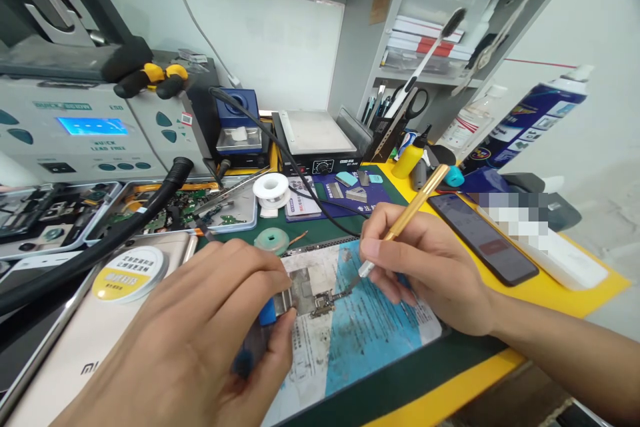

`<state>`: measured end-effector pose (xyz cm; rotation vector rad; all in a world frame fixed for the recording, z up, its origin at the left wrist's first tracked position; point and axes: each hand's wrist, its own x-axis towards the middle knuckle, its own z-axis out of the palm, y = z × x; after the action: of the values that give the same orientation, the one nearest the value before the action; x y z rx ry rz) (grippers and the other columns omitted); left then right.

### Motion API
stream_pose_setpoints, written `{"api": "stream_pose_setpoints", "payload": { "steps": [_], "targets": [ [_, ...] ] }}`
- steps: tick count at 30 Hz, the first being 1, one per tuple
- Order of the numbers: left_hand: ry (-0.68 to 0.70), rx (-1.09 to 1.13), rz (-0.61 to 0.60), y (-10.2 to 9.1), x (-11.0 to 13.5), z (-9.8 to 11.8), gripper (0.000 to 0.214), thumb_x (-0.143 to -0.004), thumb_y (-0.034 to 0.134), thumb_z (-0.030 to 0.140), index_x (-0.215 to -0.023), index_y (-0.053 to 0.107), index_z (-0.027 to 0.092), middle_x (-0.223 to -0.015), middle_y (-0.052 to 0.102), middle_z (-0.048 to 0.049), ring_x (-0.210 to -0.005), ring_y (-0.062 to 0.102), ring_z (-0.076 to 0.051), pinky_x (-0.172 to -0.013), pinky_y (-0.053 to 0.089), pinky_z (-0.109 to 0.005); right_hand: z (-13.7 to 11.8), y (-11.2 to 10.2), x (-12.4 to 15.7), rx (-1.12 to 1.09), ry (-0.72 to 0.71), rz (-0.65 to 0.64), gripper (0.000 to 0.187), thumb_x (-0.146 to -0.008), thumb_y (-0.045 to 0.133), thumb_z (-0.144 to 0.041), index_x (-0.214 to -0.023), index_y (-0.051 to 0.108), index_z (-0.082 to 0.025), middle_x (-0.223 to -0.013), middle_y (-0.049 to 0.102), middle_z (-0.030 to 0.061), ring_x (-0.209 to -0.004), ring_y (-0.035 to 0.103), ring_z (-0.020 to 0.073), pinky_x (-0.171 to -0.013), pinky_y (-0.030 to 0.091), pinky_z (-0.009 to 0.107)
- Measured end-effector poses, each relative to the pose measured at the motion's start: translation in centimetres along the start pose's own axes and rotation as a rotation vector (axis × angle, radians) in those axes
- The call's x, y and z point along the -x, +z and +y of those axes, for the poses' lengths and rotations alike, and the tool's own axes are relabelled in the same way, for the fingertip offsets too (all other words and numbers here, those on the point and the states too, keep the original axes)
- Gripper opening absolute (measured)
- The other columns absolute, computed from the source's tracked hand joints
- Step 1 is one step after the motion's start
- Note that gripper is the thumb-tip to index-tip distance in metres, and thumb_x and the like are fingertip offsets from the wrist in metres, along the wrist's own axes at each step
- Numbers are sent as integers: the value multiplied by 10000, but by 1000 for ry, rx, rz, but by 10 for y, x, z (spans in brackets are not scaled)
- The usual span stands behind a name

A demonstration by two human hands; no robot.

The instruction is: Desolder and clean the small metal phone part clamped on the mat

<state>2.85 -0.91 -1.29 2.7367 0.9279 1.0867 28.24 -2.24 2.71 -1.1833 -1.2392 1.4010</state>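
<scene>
My right hand [415, 260] is closed around a slim gold-handled craft knife [417, 203], held like a pen and slanting down to the left. Its thin tip is at the right end of a small circuit board [324, 303], or so close that contact is unclear. My left hand [200, 327] pinches a metal clamp [285, 300] with a blue part between thumb and fingers, left of the board. A flat grey metal plate [301, 283] lies between clamp and board. My palm hides much of the clamp. Under these is a worn white-and-blue printed mat [370, 340].
A white spool [271, 191] and a green reel [271, 240] stand behind my left hand. A black hose [150, 213] crosses the left side, over trays of phone parts [240, 213]. A hot plate [315, 132] sits at the back. To the right lies a dark phone [483, 240].
</scene>
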Motion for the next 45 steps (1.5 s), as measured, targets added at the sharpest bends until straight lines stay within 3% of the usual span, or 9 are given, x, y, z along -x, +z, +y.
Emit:
{"api": "stream_pose_setpoints", "payload": {
  "steps": [5, 12, 23, 29, 35, 38, 42, 44, 45],
  "targets": [
    [-35, 13, -22, 0, 0, 2, 91, -999, 610, 199, -1075, 619, 249, -1033, 660, 26, -950, 596, -111, -904, 456, -293, -1, 0, -1, -8, 2, 11, 447, -809, 914, -484, -722, 597, -181, -542, 595, -45, -387, 499, 50, -334, 314, 127],
    [-79, 29, -74, 3, 5, -1, 105, -1001, 621, 237, -1103, 640, 255, -1097, 637, 15, -1028, 563, -142, -963, 428, -330, -2, -1, 0, 32, 29, 31, 274, -820, 847, -242, -726, 596, -184, -557, 617, -49, -382, 518, 51, -325, 335, 117],
    [-60, 17, -79, 2, 4, -1, 108, -1010, 607, 257, -1114, 637, 260, -1100, 641, 13, -1029, 564, -151, -980, 421, -341, -1, 0, -2, 46, 29, 22, 279, -820, 851, -221, -723, 592, -182, -559, 621, -58, -381, 518, 42, -333, 355, 102],
    [-67, -34, -73, 0, 1, -1, 150, -996, 602, 305, -1137, 636, 264, -1100, 658, -5, -1011, 593, -175, -870, 502, -345, 1, -2, -2, 21, 36, 43, 362, -835, 900, -370, -744, 600, -188, -561, 639, -51, -354, 515, 50, -308, 349, 106],
    [-76, -63, -65, -8, -5, 5, 19, -946, 612, 255, -957, 622, 243, -971, 671, -24, -902, 619, -210, -835, 558, -428, 4, -5, -5, -58, 38, 39, 432, -848, 896, -537, -790, 639, -194, -618, 673, -38, -329, 521, 61, -286, 344, 126],
    [-90, -44, -55, -11, -10, 7, 47, -938, 622, 253, -981, 639, 242, -968, 684, -15, -907, 631, -204, -801, 567, -412, -1, -9, -8, -49, -33, 102, 448, -825, 897, -579, -803, 665, -196, -610, 661, -32, -332, 526, 75, -293, 337, 149],
    [-111, -48, 66, -15, -10, 2, 134, -950, 585, 265, -1053, 669, 246, -989, 697, -7, -921, 643, -173, -822, 561, -364, -14, -27, -17, 186, -297, 386, 513, -815, 847, -681, -767, 635, -216, -599, 620, -25, -424, 550, 108, -345, 380, 198],
    [-165, -93, 147, -18, -8, -7, 132, -974, 554, 267, -1017, 674, 231, -960, 698, -14, -904, 644, -172, -819, 544, -361, -21, -40, -24, 516, -260, 403, 550, -886, 714, -752, -781, 628, -219, -607, 619, -6, -495, 572, 130, -416, 437, 228],
    [-207, -125, 178, -19, -8, -13, 135, -984, 548, 273, -985, 673, 221, -937, 699, -21, -891, 644, -181, -807, 535, -368, -23, -47, -27, 579, -226, 385, 530, -881, 736, -724, -788, 645, -211, -597, 624, 0, -489, 564, 133, -418, 425, 238]
  ]
}}
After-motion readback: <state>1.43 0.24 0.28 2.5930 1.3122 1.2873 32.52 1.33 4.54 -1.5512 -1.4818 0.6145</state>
